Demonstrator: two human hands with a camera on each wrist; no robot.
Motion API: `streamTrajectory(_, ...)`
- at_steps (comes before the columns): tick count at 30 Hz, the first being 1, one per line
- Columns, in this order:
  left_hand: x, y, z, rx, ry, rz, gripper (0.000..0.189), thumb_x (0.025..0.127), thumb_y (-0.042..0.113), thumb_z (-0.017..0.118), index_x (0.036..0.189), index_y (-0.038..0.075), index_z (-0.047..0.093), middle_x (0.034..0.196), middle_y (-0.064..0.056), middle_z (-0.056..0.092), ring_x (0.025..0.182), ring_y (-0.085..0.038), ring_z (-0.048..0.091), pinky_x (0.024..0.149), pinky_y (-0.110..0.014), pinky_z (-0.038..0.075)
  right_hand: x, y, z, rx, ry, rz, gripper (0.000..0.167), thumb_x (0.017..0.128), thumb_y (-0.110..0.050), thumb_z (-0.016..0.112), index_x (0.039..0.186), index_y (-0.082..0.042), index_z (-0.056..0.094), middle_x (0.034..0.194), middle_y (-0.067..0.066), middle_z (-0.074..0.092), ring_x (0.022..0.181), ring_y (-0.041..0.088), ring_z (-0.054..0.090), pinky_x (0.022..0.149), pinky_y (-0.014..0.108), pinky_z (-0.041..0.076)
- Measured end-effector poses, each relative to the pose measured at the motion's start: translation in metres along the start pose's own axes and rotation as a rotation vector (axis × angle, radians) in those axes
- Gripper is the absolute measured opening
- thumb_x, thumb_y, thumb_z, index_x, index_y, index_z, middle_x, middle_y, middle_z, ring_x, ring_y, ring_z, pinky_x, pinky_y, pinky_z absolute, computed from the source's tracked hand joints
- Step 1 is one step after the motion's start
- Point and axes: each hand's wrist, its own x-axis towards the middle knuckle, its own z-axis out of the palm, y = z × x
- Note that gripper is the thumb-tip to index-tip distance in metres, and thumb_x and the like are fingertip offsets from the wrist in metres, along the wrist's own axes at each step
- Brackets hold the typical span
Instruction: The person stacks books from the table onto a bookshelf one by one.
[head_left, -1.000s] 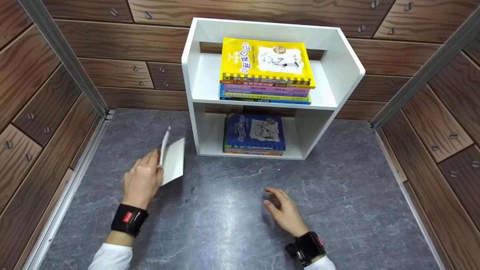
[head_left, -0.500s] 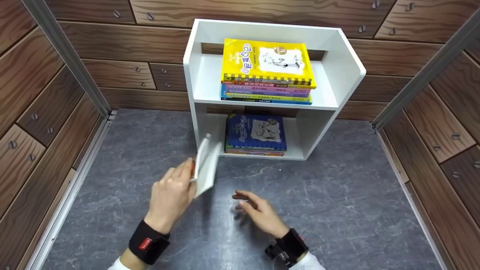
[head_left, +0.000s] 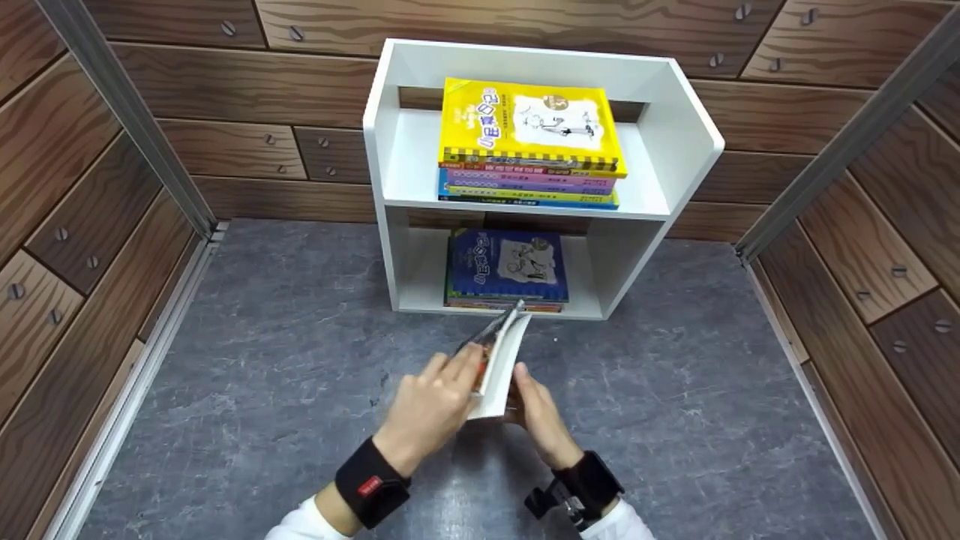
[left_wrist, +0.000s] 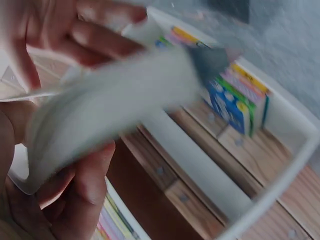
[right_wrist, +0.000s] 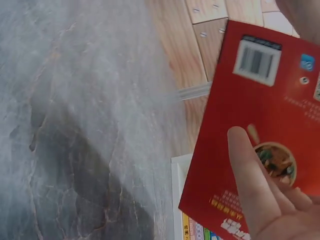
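Observation:
My left hand grips a thin book by its spine side, above the floor in front of the shelf. Its white pages face up in the head view, slightly spread and tilted. In the right wrist view the book's red back cover shows a barcode and a picture of a bowl of food. My right hand is at the book's right side, its extended finger lying against the red cover. The left wrist view is blurred, with the left hand's fingers curled around the book and the right hand spread nearby.
A white two-tier shelf stands at the back. On its upper level lies a stack of books topped by a yellow one. A stack topped by a blue book lies below. Wood-patterned walls enclose the grey marbled floor.
My left hand has carried the book rightward, from left of the shelf to in front of it. My right hand has moved left and now touches the book's back cover.

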Motion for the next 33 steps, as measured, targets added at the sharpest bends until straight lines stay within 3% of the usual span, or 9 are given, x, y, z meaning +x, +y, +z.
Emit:
streamTrajectory(3, 0.001, 0.011, 0.011, 0.022, 0.031, 0.06, 0.065, 0.075, 0.029, 0.109, 0.131, 0.006, 0.086, 0.123, -0.005, 0.092, 0.092, -0.016, 0.082, 0.055, -0.027, 0.067, -0.004, -0.012, 0.001, 0.048, 0.057, 0.061, 0.07, 0.13, -0.033, 0.02, 0.165, 0.022, 0.046, 0.138, 0.02, 0.084, 0.108, 0.005, 0.082, 0.097, 0.031, 0.072)
streamTrajectory(6, 0.0, 0.019, 0.019, 0.059, 0.046, 0.111, 0.055, 0.079, 0.027, 0.105, 0.128, 0.01, 0.089, 0.123, -0.002, 0.092, 0.097, -0.015, 0.083, 0.063, -0.027, 0.07, -0.004, -0.014, 0.0, 0.075, 0.093, 0.072, 0.067, 0.129, -0.029, 0.019, 0.16, 0.021, 0.052, 0.126, 0.005, 0.087, 0.103, 0.006, 0.083, 0.092, 0.03, 0.072)
streamTrajectory(8, -0.001, 0.023, 0.023, 0.086, 0.041, 0.142, 0.049, 0.082, 0.027, 0.102, 0.127, 0.013, 0.09, 0.124, 0.001, 0.092, 0.1, -0.014, 0.084, 0.065, -0.025, 0.07, -0.004, -0.014, -0.001, 0.059, 0.13, 0.055, 0.065, 0.128, -0.028, 0.022, 0.158, 0.021, 0.053, 0.13, 0.009, 0.085, 0.106, 0.007, 0.082, 0.094, 0.028, 0.071)
streamTrajectory(12, -0.005, 0.031, 0.027, 0.094, -0.013, 0.181, 0.049, 0.088, 0.034, 0.099, 0.132, 0.014, 0.088, 0.13, 0.001, 0.09, 0.107, -0.014, 0.084, 0.063, -0.021, 0.067, -0.002, -0.013, -0.004, -0.029, 0.201, 0.012, 0.062, 0.127, -0.024, 0.031, 0.164, 0.022, 0.048, 0.159, 0.033, 0.07, 0.131, 0.01, 0.076, 0.115, 0.026, 0.063)
streamTrajectory(14, -0.007, 0.033, 0.027, 0.071, -0.076, 0.184, 0.057, 0.091, 0.04, 0.098, 0.139, 0.012, 0.085, 0.137, -0.001, 0.088, 0.113, -0.015, 0.084, 0.07, -0.021, 0.069, -0.002, -0.014, -0.007, -0.036, 0.22, 0.016, 0.059, 0.126, -0.022, 0.035, 0.165, 0.021, 0.048, 0.154, 0.033, 0.072, 0.127, 0.01, 0.078, 0.112, 0.026, 0.064)
streamTrajectory(19, -0.008, 0.034, 0.025, -0.043, -0.259, 0.18, 0.07, 0.103, 0.053, 0.087, 0.155, 0.008, 0.075, 0.157, -0.009, 0.079, 0.131, -0.022, 0.081, 0.101, -0.032, 0.072, -0.001, -0.017, -0.018, 0.035, 0.208, 0.039, 0.055, 0.124, -0.017, 0.042, 0.163, 0.022, 0.049, 0.121, 0.003, 0.087, 0.097, 0.005, 0.081, 0.088, 0.024, 0.069)
streamTrajectory(23, -0.004, 0.024, 0.024, -0.169, -0.343, 0.168, 0.061, 0.112, 0.048, 0.077, 0.159, 0.009, 0.071, 0.167, -0.012, 0.071, 0.14, -0.026, 0.078, 0.117, -0.043, 0.068, -0.002, -0.02, -0.036, 0.05, 0.133, 0.023, 0.06, 0.122, -0.014, 0.043, 0.17, 0.022, 0.037, 0.123, -0.005, 0.088, 0.102, 0.003, 0.082, 0.094, 0.023, 0.069)
streamTrajectory(26, -0.001, 0.009, 0.024, -0.249, -0.331, 0.129, 0.055, 0.114, 0.038, 0.076, 0.159, 0.008, 0.069, 0.171, -0.013, 0.067, 0.144, -0.028, 0.076, 0.12, -0.046, 0.066, -0.004, -0.022, -0.049, 0.026, 0.056, -0.022, 0.061, 0.124, -0.014, 0.044, 0.171, 0.023, 0.031, 0.13, -0.007, 0.087, 0.11, 0.002, 0.082, 0.1, 0.024, 0.068)
streamTrajectory(33, 0.008, -0.036, 0.027, -0.324, -0.195, -0.06, 0.065, 0.106, 0.019, 0.083, 0.162, -0.004, 0.059, 0.173, -0.026, 0.059, 0.146, -0.038, 0.073, 0.121, -0.051, 0.065, -0.008, -0.033, -0.072, -0.234, -0.053, -0.166, 0.047, 0.126, -0.009, 0.042, 0.155, 0.027, 0.049, 0.138, 0.046, 0.073, 0.11, -0.002, 0.081, 0.097, 0.024, 0.07)
